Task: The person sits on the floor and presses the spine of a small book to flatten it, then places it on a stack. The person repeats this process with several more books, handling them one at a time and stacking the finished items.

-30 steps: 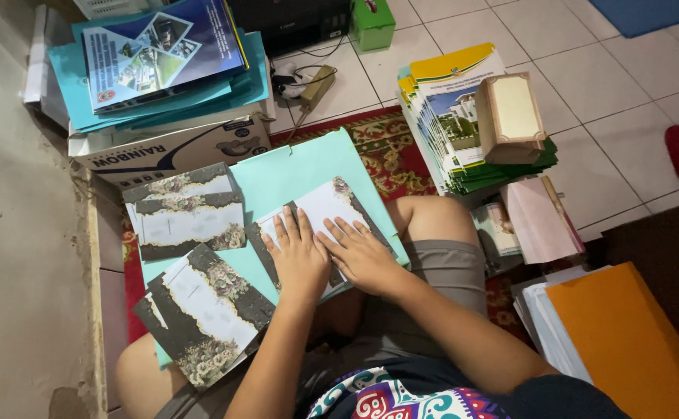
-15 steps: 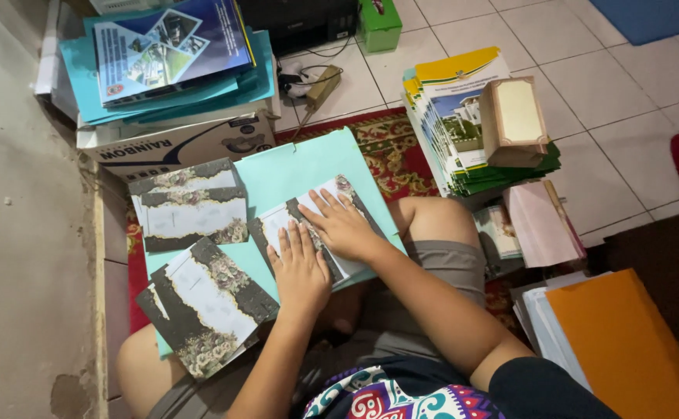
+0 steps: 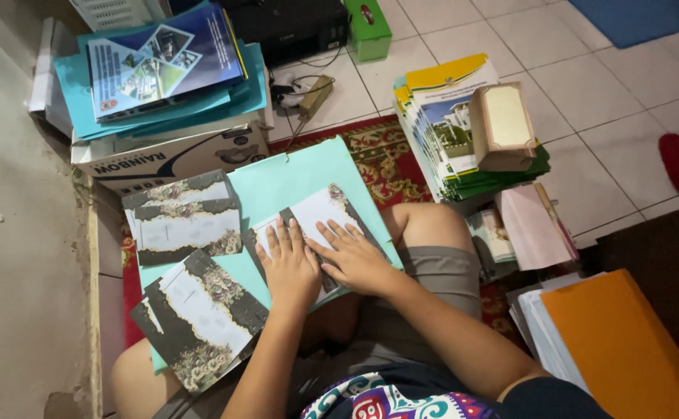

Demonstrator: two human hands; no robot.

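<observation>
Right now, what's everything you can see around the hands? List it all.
decorated card under hands: one, white with dark floral edges, on teal folder
teal folder: one, on lap
card stacks: two, dark floral, left of hands
cardboard box: one, white, upper left
blue booklet: one, atop teal folders on box
booklet stack: one, yellow and green edges, upper right
tan box: one, on booklet stack
green box: one, top
orange folder: one, lower right
patterned rug: red
left hand: flat on card
right hand: flat on card
</observation>
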